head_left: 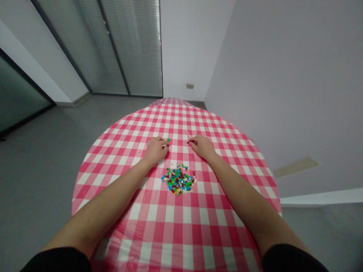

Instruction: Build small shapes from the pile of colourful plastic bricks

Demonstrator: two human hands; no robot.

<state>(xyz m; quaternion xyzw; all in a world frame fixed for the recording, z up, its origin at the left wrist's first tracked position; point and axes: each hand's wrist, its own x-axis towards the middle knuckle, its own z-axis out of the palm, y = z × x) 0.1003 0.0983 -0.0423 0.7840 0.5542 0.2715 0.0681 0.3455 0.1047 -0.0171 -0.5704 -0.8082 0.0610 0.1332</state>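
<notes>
Your right hand (202, 146) pinches a small dark piece (188, 142) between thumb and fingertips, over the red-and-white checked tablecloth (176, 232). Your left hand (157, 149) is curled, with a green piece (168, 140) right at its fingertips; you cannot tell whether those fingers grip it or only sit beside it. The loose pile of multicoloured pieces (178, 181) lies nearer you, between your forearms.
</notes>
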